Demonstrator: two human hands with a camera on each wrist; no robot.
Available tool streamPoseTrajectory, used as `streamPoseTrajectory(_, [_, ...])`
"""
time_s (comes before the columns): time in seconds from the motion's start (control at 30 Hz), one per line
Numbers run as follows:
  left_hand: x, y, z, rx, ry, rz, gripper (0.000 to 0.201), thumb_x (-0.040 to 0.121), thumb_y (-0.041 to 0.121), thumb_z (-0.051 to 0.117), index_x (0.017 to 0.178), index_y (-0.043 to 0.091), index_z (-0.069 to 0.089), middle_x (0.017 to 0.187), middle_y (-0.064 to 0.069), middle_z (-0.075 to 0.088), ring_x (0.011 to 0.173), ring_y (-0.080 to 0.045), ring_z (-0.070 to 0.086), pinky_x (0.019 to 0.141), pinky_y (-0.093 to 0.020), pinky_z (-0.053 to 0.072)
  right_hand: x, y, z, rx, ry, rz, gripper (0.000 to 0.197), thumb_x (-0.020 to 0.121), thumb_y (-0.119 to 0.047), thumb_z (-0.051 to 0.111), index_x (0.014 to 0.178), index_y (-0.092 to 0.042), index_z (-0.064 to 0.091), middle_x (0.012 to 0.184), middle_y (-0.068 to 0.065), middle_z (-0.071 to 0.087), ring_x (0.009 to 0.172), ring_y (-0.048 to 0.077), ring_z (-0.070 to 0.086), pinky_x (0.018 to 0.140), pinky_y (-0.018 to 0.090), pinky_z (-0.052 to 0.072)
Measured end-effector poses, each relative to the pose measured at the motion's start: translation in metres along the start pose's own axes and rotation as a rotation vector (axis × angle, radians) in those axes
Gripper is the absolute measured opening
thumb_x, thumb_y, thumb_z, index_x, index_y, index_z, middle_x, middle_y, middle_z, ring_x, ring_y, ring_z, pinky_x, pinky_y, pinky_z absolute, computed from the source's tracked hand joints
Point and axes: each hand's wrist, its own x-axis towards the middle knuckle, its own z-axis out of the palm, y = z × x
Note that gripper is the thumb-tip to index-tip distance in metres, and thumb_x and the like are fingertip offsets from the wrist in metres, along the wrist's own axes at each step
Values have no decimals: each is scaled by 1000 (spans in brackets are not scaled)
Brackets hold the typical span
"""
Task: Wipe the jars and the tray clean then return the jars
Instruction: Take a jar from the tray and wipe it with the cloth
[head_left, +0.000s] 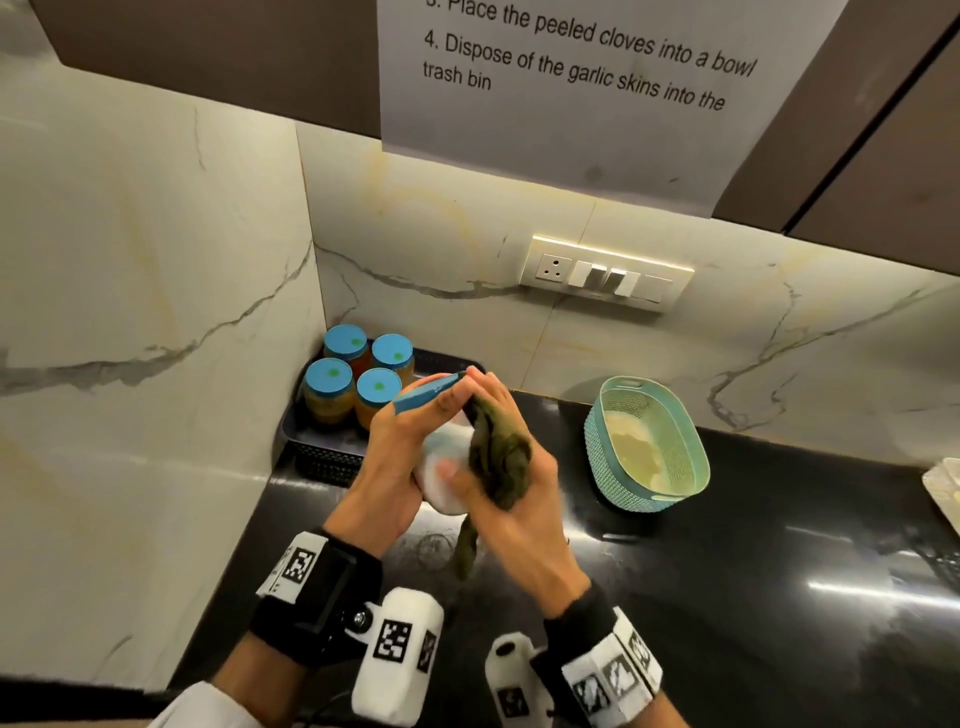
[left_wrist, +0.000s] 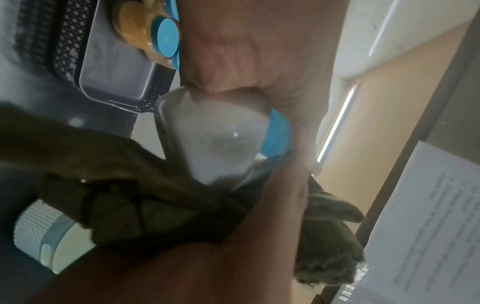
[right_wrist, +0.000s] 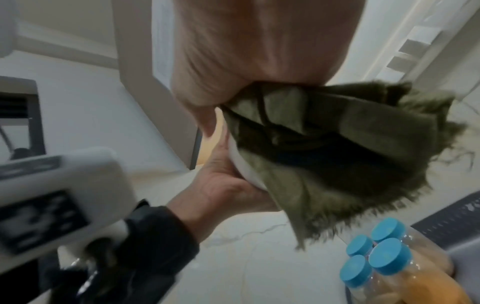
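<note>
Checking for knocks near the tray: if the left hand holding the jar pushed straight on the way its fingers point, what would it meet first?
Probably the four jars in the tray; left hand points there, though depth is unclear.

Four jars (head_left: 358, 382) crowding tray's (head_left: 332, 460) left end

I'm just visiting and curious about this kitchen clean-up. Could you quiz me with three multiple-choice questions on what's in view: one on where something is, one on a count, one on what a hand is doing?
1. Where does the dark tray sit?
A. in the counter's corner by the wall
B. inside the teal basket
C. on the floor

2. How many blue-lidded jars stand in the tray?
A. two
B. four
C. six

3. What is the right hand doing?
A. hanging idle
B. pressing a switch
C. holding a green cloth against the held jar

Answers: 1 A, walls meet behind it; 2 B, four lids show; 3 C, the left hand grips that jar.
</note>
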Motion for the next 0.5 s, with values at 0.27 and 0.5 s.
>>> streamPoseTrajectory(0.27, [-6,17,-5,-23,-124,-93,98,45,60,99,125,9,71,119,-16,72,105,-30,71,82,-40,64,13,-10,-19,138,77,152,77,71,9,91,140,-8,61,133,6,71,125,23,68,106,44,56])
streamPoseTrajectory(0.5, [-4,21,14,-142,-192,-151,79,29,53,103,96,16,83,100,-15,77,82,-28,76,65,-37,64,13,-25,-12,265,62,85,61,83,10,80,123,-34,74,121,-5,77,115,19,73,97,37,59])
